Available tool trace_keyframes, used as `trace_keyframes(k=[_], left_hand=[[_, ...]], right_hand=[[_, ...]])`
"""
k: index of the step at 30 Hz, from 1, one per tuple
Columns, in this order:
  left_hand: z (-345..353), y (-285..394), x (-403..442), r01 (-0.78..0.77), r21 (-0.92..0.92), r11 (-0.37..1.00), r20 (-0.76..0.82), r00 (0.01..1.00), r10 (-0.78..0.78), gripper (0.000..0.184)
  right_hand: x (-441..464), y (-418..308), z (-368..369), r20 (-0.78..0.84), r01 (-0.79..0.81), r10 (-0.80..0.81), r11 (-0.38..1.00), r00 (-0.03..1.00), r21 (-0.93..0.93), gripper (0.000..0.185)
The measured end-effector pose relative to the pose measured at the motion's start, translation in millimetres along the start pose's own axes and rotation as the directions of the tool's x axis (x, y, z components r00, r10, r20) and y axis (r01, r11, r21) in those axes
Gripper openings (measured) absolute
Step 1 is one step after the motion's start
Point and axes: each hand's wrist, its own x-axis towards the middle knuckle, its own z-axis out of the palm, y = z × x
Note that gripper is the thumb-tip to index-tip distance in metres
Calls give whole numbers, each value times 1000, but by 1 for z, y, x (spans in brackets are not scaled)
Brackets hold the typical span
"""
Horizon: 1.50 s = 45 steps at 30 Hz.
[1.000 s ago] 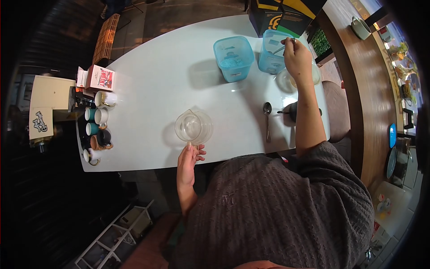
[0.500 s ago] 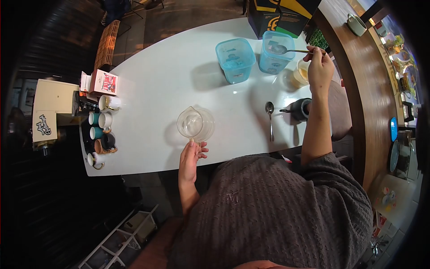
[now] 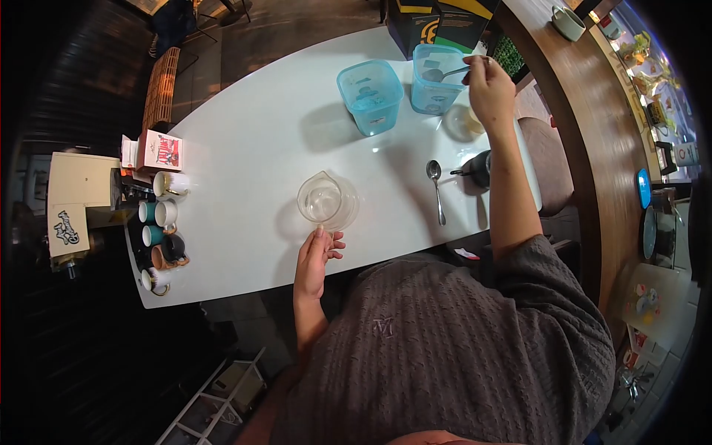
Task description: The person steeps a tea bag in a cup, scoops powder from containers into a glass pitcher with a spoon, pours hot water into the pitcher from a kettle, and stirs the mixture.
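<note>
The left hand point(image 3: 315, 263) is reaching forward from low beside the torso, its palm turning inward and its thumb pointing up toward the near side of a clear glass jug point(image 3: 320, 200). The thumb and fingers are closing on the jug at its near edge, the other fingers curling loosely to the right. The jug is showing its spout away from the body, over the near middle of the white bench point(image 3: 245, 148); whether its base is touching the surface, I cannot tell.

The right arm is stretching much farther, running up from the dark sleeve point(image 3: 549, 271) along the bench's right side. Its right hand point(image 3: 491, 90) is gripping a metal spoon point(image 3: 438, 76) by the handle, knuckles facing up, with the spoon's bowl pointing left over the mouth of the right blue container point(image 3: 434, 98). The left blue container point(image 3: 375, 117) is standing just beside it. A second spoon point(image 3: 436, 189) is lying between the two arms, near a dark pot point(image 3: 480, 170) that the right forearm is partly covering.
</note>
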Motion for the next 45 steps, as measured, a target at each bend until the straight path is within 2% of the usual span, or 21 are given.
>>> trace_keyframes(k=[2,3,4,5,6,10,15,18,20,24,27,29,33,35,39,42,44,45], left_hand=[[-1,-2,-1,-1,11,1000,1,1000,1,45],[-3,-3,-2,1,8,1000,-2,1000,-1,44],[-4,-4,-2,3,5,1000,-5,1000,-3,44],[-5,-5,-3,5,2,1000,-10,1000,-5,44],[-7,-6,-4,10,3,1000,-16,1000,-10,43],[-9,-4,-7,28,-39,999,-41,999,-30,37],[-15,1,-6,7,-34,999,-39,999,-9,37],[-15,8,-5,-12,-19,1000,-30,999,11,38],[-14,12,-5,-20,-9,1000,-23,1000,19,39],[-15,15,-3,-18,1,1000,-26,1000,18,39],[-19,15,-1,-26,-3,1000,-25,999,26,39],[-21,16,0,-35,-5,999,-31,999,35,39],[-28,14,2,-52,-17,999,-39,998,51,36],[-29,13,3,-56,-15,998,-49,997,55,35],[-25,14,1,-59,5,998,-78,995,59,37],[-22,13,1,-57,10,998,-95,994,58,38],[-20,11,-2,-48,9,999,-100,994,48,38],[-18,11,-3,-40,13,999,-100,994,42,38]], right_hand=[[-1,-3,6,35,-1,3,999,999,-34,25],[-1,1,9,86,205,-192,962,978,-182,24],[-2,2,12,164,403,-369,861,915,-310,23],[-5,1,13,152,459,-433,833,889,-311,22],[-8,0,12,157,460,-433,832,888,-309,22],[-9,3,8,169,385,-347,861,922,-333,22],[-1,12,15,133,302,-273,896,953,-327,24],[4,19,24,130,247,-212,889,969,-386,27],[6,21,28,111,167,-134,913,985,-373,30],[7,19,32,64,237,-234,856,970,-459,31],[10,19,32,56,218,-216,875,975,-432,33],[9,17,31,63,103,-87,942,994,-321,34],[7,14,29,45,68,-57,946,997,-317,35],[5,11,27,27,-2,11,949,1000,-315,36],[6,24,25,-5,48,-52,952,999,-303,34],[4,18,18,-56,31,-43,980,997,-196,36],[-1,12,10,-89,-82,80,996,993,-17,38],[0,14,7,-96,-53,56,998,994,28,37]])
